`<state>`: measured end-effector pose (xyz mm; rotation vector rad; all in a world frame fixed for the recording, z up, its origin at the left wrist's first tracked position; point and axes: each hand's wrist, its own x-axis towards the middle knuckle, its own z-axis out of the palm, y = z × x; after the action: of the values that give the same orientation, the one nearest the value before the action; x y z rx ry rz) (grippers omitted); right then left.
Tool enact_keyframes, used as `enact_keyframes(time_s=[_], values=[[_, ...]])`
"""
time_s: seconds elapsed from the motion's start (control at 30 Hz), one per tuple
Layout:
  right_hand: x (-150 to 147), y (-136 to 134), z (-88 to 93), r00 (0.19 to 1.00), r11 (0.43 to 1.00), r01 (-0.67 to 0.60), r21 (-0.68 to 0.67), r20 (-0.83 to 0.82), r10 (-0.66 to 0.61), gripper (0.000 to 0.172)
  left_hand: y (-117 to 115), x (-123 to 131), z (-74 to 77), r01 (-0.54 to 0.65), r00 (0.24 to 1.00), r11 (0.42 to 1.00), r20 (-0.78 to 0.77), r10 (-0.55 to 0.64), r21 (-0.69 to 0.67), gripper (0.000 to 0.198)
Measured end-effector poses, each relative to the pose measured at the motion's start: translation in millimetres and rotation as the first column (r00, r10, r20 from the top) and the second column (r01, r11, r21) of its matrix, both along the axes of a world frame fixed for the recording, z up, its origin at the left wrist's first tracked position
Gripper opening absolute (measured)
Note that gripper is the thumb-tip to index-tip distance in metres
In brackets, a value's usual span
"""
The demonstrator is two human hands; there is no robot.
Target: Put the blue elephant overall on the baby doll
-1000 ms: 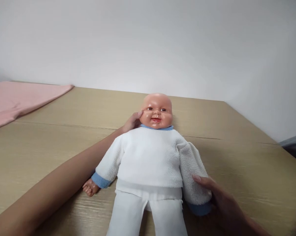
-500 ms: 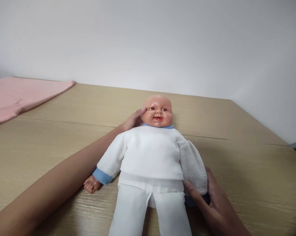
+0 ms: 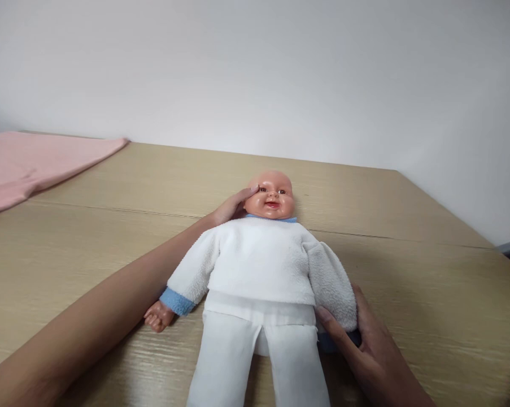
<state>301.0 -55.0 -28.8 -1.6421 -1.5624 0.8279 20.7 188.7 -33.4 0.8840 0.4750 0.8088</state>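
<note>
A baby doll (image 3: 261, 265) in a white fleece top with blue trim and white trousers lies face up on the table, its feet out of view. My left hand (image 3: 233, 206) cups the side of its head, thumb against the cheek beside the eye; the other fingers are hidden behind the head and neck. Around the doll's sleeve on the right, near the blue cuff, my right hand (image 3: 365, 345) is closed, with the thumb on the inner side and the fingers largely hidden underneath. The doll's other arm rests across my left forearm, its small fist showing.
A pink cloth (image 3: 47, 167) lies at the far left of the wooden table (image 3: 407, 271). A seam runs across the tabletop behind the doll's shoulders. Beyond the back edge stands a plain white wall (image 3: 255, 73). Something dark shows at the right edge.
The doll's head has tipped back and sunk slightly towards the table. My left thumb now reaches a little further onto its cheek. My right hand keeps its hold on the sleeve.
</note>
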Motion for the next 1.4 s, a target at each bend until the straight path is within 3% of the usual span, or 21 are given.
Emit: enact_keyframes(time_s=[0.3, 0.5, 0.8, 1.4], values=[[3.2, 2.5, -5.7, 0.997, 0.999, -0.035, 0.034, 0.063, 0.033, 0.057, -7.3, 6.8, 10.1, -0.042, 0.998, 0.998, 0.038, 0.041, 0.045, 0.054], [4.4, 0.4, -5.6, 0.997, 0.999, -0.029, 0.046, 0.078, 0.025, 0.056, -12.9, 5.3, 13.5, 0.069, 0.995, 0.996, 0.069, -0.073, 0.055, 0.059], [-0.4, 1.5, 7.8, 0.993, 0.999, -0.032, 0.042, 0.117, 0.027, 0.056, -9.7, 8.5, 11.9, 0.009, 0.999, 0.999, 0.035, -0.011, 0.049, 0.058], [-0.3, 2.8, 6.2, 0.992, 0.999, -0.031, 0.040, 0.123, 0.026, 0.055, -16.8, 9.7, 21.6, 0.003, 1.000, 1.000, -0.003, -0.003, 0.024, 0.055]])
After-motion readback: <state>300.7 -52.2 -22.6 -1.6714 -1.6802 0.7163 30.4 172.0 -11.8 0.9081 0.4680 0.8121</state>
